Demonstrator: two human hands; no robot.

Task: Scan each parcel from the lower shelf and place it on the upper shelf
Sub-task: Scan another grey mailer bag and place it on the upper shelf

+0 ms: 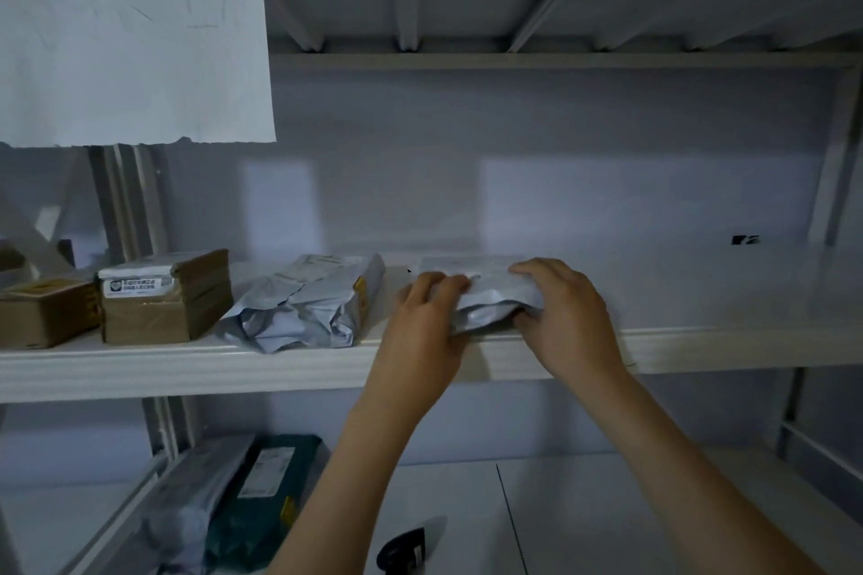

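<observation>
upper shelf: white metal, its front lip crossing the view at mid height from 9 to 3 o'clock; four parcels are carried on it in a row
held bag: a pale grey plastic mailer lying flat on the upper shelf just right of centre, its near edge at the shelf lip
left hand: placed at the bag's 9 o'clock end; the fingers are curled over the top of the bag, so the bag is gripped
right hand: placed at the bag's 3 o'clock end; the fingers are laid over the top and the thumb is tucked under the near edge, so the bag is pinched
crumpled bag: a second grey mailer, wrinkled, at 9 o'clock of the held bag, just beside it and apart from the left hand
box: brown carton with a white label on top, at 9 o'clock of the crumpled bag
end box: a lower brown carton touching the box at the far left edge
lower shelf: white, seen at 6 o'clock beneath the forearms
green parcel: dark green with a white label, on the lower shelf at 7 o'clock
grey parcel: long, lying against the green parcel's left side
scanner: a small black device on the lower shelf at 6 o'clock, partly blurred
paper: a white sheet hung at 11 o'clock, its lower edge torn
</observation>
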